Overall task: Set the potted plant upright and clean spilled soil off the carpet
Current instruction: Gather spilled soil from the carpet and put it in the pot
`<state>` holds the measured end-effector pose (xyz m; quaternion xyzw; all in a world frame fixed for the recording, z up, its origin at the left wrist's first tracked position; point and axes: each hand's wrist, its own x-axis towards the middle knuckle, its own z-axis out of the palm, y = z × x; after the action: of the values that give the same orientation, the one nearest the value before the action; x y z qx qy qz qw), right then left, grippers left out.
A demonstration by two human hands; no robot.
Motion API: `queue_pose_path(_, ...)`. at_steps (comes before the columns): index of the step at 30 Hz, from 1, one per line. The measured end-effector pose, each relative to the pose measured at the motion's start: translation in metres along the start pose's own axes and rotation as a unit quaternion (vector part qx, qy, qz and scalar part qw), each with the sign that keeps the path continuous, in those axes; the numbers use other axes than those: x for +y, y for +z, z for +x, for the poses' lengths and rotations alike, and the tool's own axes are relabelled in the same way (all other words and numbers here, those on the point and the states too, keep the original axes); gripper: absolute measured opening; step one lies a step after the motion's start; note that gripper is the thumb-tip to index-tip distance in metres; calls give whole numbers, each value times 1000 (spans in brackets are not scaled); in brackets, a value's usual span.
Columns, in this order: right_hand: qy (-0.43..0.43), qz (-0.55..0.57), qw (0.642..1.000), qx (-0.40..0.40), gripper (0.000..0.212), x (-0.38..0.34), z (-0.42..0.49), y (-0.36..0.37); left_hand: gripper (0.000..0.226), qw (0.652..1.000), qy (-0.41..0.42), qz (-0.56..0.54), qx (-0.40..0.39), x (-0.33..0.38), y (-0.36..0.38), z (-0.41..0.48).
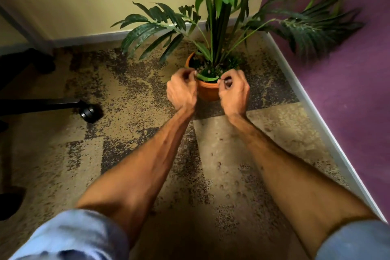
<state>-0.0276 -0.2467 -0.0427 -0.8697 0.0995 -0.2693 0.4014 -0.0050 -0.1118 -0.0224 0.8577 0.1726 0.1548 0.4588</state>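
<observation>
Pot (207,88) stands upright on carpet (263,143), in the wall corner. Left hand (182,91) and right hand (233,88) flank its near rim, fingers curled, seemingly pinching the rim or a leaf lying across it, likely to steady it. Small crumbs (223,188) lie on carpet nearer than the pot: cleanup pending.

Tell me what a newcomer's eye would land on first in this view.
First, the two bare forearms reaching up the middle of the frame, the left hand and right hand curled at either side of the rim of an orange pot. The pot stands upright in the corner, its green plant rising between the yellow wall and the purple wall.
</observation>
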Motion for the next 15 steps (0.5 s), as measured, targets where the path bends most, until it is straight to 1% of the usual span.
queue_pose_path(2,46,-16,999,-10,10,-1,26,-3,23,1000,-1,-3,3,21,11,16)
queue_pose_path(6,124,-73,983,-110,10,2,68,4,24,998,26,29,-39,32,30,40)
queue_pose_path(8,149,-66,980,-117,11,3,76,12,26,997,27,51,-59,30,38,46)
queue_pose_path(12,157,-32,981,-112,13,12,78,19,40,998,-12,62,-20,16,54,46)
queue_pose_path(15,152,-4,980,-131,19,22,80,15,37,998,-25,58,-11,5,57,42)
